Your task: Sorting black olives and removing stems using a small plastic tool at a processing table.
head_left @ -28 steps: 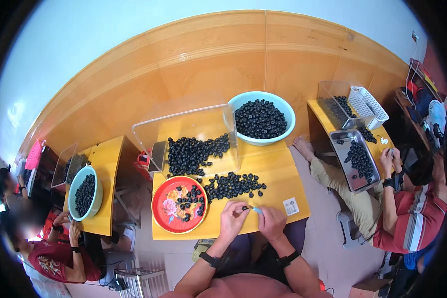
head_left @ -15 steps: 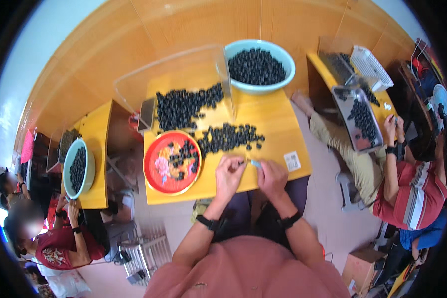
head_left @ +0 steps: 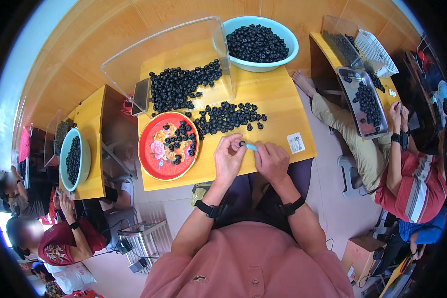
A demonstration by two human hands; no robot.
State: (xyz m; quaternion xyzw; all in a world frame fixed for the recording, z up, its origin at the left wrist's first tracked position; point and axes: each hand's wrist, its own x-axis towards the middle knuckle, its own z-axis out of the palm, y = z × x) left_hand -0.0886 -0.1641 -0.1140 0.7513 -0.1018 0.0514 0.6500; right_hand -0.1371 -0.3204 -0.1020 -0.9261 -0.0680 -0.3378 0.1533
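Note:
Between the thumb and fingers of my left hand (head_left: 228, 159) is a small round black ring-shaped piece (head_left: 242, 143). My right hand (head_left: 272, 161) is closed on a slim tool with a light blue handle (head_left: 252, 147), its tip at the piece; the tip is too small to make out. Just beyond my hands, many like black pieces (head_left: 228, 117) lie loose on the yellow table (head_left: 278, 116). To the left, a round red floral tray (head_left: 151, 161) with a gold rim holds some pieces, several showing a pale hole.
A clear plastic box (head_left: 166, 36) lies on its side at the back, black pieces spilling from it. Behind it to the right stands a light blue basin (head_left: 294, 49) full of them. A white label (head_left: 296, 143) is at right. Co-workers sit at tables on both sides.
The view has tilted, so the table sits higher in the picture. My hands stay close together, and the black piece in my left fingers now shows clearly against the tool.

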